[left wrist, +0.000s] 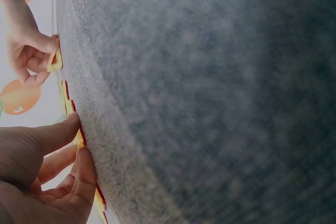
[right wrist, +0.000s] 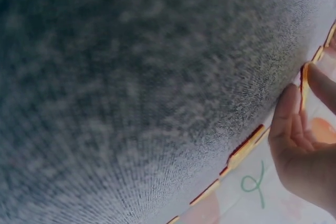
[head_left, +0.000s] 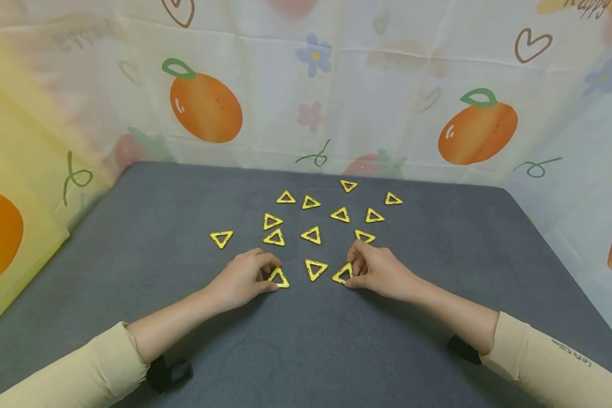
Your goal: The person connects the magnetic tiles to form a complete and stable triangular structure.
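Observation:
My left hand (head_left: 245, 277) pinches a yellow triangular frame tile (head_left: 284, 280) between thumb and fingers at the near side of the group. Across from it, my right hand (head_left: 382, 273) holds another yellow triangle tile (head_left: 339, 274) by its right side. A third triangle tile (head_left: 316, 262) lies between the hands, touched by neither. Just beyond the right hand's fingers is a partly covered triangle tile (head_left: 366, 233). In the left wrist view, the right hand's triangle (left wrist: 55, 62) is tilted up on edge. Red edging shows on the tiles in the wrist views.
Several more yellow triangles lie scattered beyond the hands on the dark grey table (head_left: 306, 351), among them one at the left (head_left: 221, 233) and one at the far right (head_left: 393, 202). A fruit-printed curtain (head_left: 275, 102) stands behind the table.

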Motion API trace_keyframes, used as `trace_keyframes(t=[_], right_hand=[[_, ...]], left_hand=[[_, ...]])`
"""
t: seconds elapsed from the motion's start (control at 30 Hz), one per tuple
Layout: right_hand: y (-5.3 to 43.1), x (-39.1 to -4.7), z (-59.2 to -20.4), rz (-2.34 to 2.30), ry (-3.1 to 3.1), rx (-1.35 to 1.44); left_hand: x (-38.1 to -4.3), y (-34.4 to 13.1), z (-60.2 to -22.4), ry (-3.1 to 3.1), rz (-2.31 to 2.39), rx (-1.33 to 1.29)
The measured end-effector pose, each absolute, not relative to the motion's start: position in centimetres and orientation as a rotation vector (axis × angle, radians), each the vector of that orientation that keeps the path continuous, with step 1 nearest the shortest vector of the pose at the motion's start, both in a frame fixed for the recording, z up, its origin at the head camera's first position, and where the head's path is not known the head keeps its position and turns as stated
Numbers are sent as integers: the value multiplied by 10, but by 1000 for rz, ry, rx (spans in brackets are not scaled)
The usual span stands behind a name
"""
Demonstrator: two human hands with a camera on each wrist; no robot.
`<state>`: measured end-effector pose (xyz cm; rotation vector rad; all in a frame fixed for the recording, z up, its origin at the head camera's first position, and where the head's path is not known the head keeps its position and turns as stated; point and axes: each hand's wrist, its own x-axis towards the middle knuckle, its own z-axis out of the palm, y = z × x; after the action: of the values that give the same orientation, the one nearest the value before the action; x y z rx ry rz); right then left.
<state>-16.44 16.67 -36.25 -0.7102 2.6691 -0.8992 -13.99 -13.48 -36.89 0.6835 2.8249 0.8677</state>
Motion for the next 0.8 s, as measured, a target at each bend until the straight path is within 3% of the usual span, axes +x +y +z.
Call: trace_keyframes(t=[0.33, 0.8], right_hand=[[159, -159, -358, -1122, 2381, -644], [128, -138, -356, -1067, 2266, -718]], left_hand=[[-140, -134, -369, 2823, 867, 687], [-140, -134, -369, 2828, 865, 673]])
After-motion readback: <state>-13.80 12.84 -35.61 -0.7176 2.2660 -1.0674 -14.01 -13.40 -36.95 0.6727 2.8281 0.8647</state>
